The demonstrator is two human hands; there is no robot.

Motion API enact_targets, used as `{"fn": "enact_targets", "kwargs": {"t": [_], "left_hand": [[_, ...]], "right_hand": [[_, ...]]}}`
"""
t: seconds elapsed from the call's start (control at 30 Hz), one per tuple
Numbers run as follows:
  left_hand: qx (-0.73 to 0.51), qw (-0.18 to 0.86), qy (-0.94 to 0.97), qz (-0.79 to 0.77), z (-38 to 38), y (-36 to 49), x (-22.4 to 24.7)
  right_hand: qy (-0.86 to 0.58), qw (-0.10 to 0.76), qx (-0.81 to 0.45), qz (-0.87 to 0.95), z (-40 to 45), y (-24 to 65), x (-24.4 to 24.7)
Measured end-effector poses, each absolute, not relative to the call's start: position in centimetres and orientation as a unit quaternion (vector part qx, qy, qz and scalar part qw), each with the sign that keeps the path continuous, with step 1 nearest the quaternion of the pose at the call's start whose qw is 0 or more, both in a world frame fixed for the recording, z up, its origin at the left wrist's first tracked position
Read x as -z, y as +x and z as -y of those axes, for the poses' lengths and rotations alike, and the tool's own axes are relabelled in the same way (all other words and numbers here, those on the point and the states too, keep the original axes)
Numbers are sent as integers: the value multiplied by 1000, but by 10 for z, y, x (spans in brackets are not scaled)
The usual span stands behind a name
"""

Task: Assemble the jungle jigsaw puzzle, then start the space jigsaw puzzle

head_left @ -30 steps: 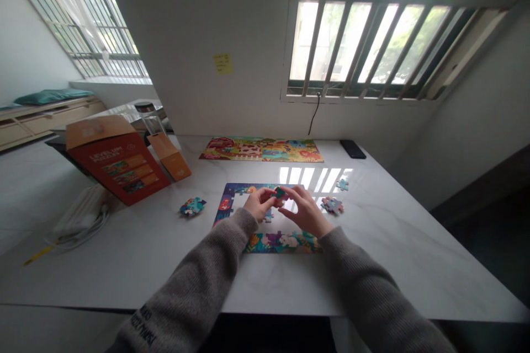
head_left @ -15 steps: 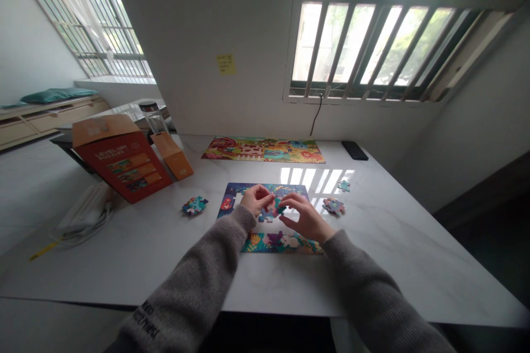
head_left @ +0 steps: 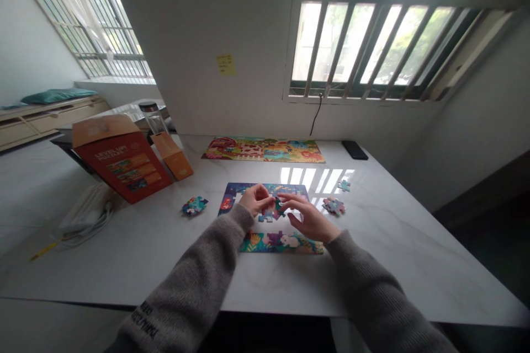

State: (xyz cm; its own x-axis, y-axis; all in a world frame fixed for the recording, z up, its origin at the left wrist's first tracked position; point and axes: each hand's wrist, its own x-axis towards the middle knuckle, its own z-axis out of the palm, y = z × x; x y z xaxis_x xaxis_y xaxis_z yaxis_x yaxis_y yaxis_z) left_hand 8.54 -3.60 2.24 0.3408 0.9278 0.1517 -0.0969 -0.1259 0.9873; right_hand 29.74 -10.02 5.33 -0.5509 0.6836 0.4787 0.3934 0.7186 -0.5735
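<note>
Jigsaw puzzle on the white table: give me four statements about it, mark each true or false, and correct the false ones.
1. A teal puzzle piece sits between the left hand and the right hand: true.
2. The partly built jigsaw puzzle is filled in across its middle: false, a gap remains there.
3. A colourful farm-scene picture lies beyond the puzzle: true.
4. The red puzzle box stands to the right of the puzzle: false, it is to the left.

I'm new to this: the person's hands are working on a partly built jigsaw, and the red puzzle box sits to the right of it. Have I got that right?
Not quite: the red puzzle box sits to the left of the partly built jigsaw, not the right, as the head view shows. The rest holds: the left hand and right hand are working on the jigsaw.
</note>
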Motion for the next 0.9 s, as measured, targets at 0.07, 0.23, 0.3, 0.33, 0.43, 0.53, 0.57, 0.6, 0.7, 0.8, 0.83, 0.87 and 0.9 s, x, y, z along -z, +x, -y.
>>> {"fn": "enact_targets", "kwargs": {"t": [0.07,0.23,0.3,0.33,0.43,0.53,0.57,0.6,0.7,0.8,0.83,0.87,0.9], "left_hand": [[-443,572,605,-333,37,84,-23],[-405,591,624,-311,40,82,-20],[-400,594,626,-310,40,82,-19],[-398,594,627,-308,40,82,-19],[-395,589,636,-305,40,83,-16],[-390,552,661,-325,38,82,-15],[-390,518,682,-340,37,81,-15],[-387,470,709,-357,36,80,-14],[-366,290,801,-374,33,77,-13],[-337,176,857,-347,32,77,-10],[-327,157,869,-338,31,78,-8],[-315,143,878,-330,31,78,-6],[-303,134,886,-323,31,79,-4]], "right_hand": [[-309,350,-202,861,99,299,-52],[-294,322,-192,879,100,299,-53],[-290,310,-183,887,102,297,-54],[-287,305,-176,891,103,297,-55],[-286,296,-153,898,106,295,-56],[-298,299,-138,896,101,299,-50],[-308,304,-130,892,97,303,-47],[-323,310,-120,886,92,308,-43],[-394,319,-73,859,73,329,-29],[-452,316,-44,833,59,345,-17],[-460,315,-44,829,56,347,-14],[-462,313,-47,829,54,347,-12],[-462,311,-51,829,53,347,-10]]}}
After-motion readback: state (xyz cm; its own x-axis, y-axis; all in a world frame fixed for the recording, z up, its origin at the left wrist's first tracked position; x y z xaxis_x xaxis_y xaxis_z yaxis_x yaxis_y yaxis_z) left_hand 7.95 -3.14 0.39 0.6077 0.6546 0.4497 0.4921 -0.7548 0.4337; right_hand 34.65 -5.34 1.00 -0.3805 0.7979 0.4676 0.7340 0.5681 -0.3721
